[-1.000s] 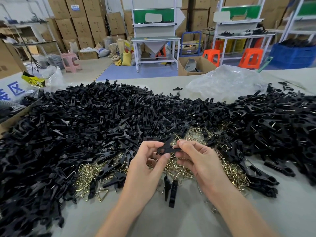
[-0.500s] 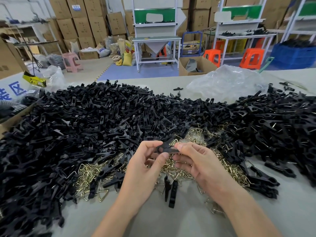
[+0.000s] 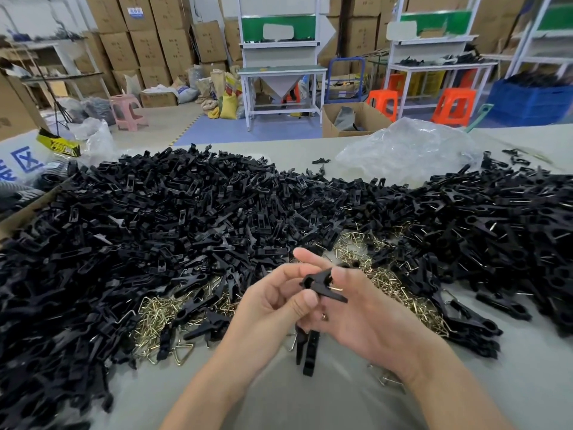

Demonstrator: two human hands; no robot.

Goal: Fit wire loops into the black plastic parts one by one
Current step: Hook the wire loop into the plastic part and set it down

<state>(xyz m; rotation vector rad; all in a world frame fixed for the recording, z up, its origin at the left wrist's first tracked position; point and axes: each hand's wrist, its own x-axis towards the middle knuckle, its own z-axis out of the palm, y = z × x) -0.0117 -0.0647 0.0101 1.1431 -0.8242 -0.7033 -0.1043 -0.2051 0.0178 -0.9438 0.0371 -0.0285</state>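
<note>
Both hands hold one black plastic part (image 3: 322,285) above the table's near middle. My left hand (image 3: 273,302) pinches its left end with thumb and fingers. My right hand (image 3: 362,311) grips the right side, and a brass wire loop (image 3: 336,288) shows at the part between the fingers. A big heap of loose black parts (image 3: 155,231) spreads over the left and middle. Brass wire loops (image 3: 390,274) lie scattered under and behind my hands. Another heap of black parts (image 3: 496,225) lies to the right, wire showing in some.
Two black parts (image 3: 308,352) lie on the grey table (image 3: 310,405) just below my hands. A crumpled clear plastic bag (image 3: 409,147) sits at the table's far right. A cardboard box edge (image 3: 28,209) is at the left. Workbenches, stools and cartons stand beyond.
The part has turned in my hands and now points down to the right. My left thumb has shifted over its lower edge, and my right fingers have spread, with a wire loop now showing.
</note>
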